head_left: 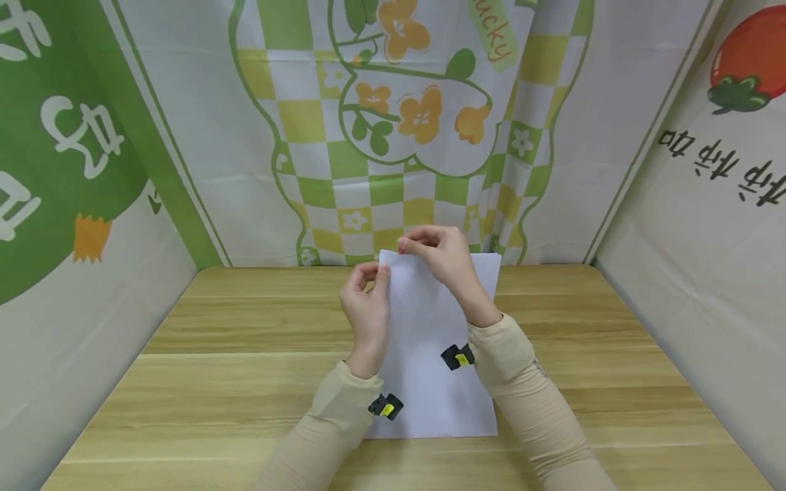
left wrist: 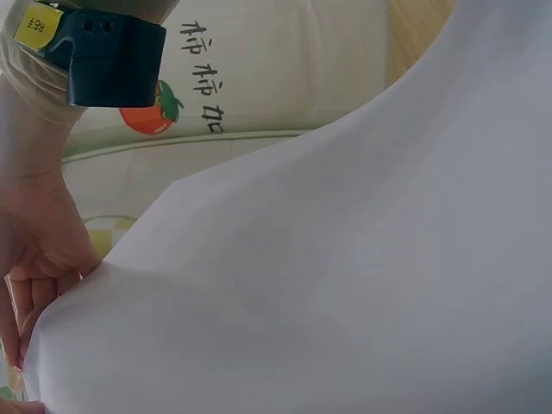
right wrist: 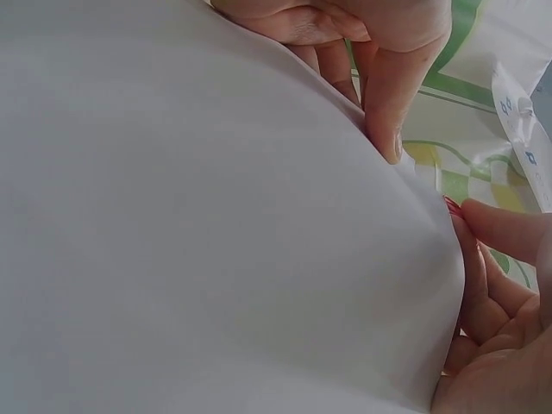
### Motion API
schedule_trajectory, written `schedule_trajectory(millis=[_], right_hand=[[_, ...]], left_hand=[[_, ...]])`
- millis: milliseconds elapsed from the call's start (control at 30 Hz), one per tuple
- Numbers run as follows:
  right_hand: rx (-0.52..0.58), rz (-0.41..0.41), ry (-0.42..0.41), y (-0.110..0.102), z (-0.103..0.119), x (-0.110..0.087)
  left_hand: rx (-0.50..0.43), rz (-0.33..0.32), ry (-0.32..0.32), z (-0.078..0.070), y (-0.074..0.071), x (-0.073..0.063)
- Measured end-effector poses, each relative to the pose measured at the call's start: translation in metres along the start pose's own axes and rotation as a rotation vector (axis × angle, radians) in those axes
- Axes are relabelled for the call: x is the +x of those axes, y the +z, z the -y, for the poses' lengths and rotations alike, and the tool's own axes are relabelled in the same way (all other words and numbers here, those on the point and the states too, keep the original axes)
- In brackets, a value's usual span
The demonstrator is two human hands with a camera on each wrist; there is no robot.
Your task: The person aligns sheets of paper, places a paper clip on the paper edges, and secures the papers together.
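White paper (head_left: 430, 307) stands raised at its far end, its near end low over the table. My left hand (head_left: 367, 296) pinches the paper's upper left edge between thumb and fingers. At the top edge, my right hand (head_left: 445, 259) holds a small red paper clip (right wrist: 452, 206) between thumb and forefinger, right at the paper's rim. The right wrist view shows the left hand's thumb (right wrist: 392, 129) pressing on the paper close by the clip. Most of the clip is hidden by the right fingers. The paper bows and fills much of both wrist views.
A wooden table (head_left: 245, 382) lies under the paper. Printed cloth walls (head_left: 166, 82) enclose it at the back and sides, with a checked curtain panel (head_left: 307, 123) behind the hands. Each wrist wears a small dark camera (head_left: 457, 356) with a yellow label.
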State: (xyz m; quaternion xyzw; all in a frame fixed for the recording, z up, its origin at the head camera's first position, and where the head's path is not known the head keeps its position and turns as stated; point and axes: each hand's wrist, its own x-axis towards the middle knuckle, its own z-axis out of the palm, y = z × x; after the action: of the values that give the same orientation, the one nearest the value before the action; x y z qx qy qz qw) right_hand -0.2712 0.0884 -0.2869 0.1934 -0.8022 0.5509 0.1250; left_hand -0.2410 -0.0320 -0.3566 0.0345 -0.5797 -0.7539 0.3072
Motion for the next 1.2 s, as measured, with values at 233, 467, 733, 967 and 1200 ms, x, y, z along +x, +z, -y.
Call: schedule_trajectory(millis=[233,467,733,967,1200], right_hand=[[-0.003,0.000,0.018,-0.001,0.000,-0.001],[-0.009,0.002,0.014,-0.001,0.001,-0.001],[0.000,0.004,0.014,-0.001,-0.001,-0.001],[0.003,0.013,0.022,-0.002,-0.002,-0.001],[-0.040,0.009,0.034,-0.001,-0.001,0.000]], left_hand=[[0.033,0.008,-0.025,-0.001,0.000,-0.002],[0.033,0.006,0.008,0.000,-0.001,-0.004],[0.041,0.016,-0.004,-0.003,-0.001,-0.005],[0.045,0.021,-0.031,-0.015,-0.001,-0.009],[0.037,0.023,-0.008,-0.028,-0.001,-0.014]])
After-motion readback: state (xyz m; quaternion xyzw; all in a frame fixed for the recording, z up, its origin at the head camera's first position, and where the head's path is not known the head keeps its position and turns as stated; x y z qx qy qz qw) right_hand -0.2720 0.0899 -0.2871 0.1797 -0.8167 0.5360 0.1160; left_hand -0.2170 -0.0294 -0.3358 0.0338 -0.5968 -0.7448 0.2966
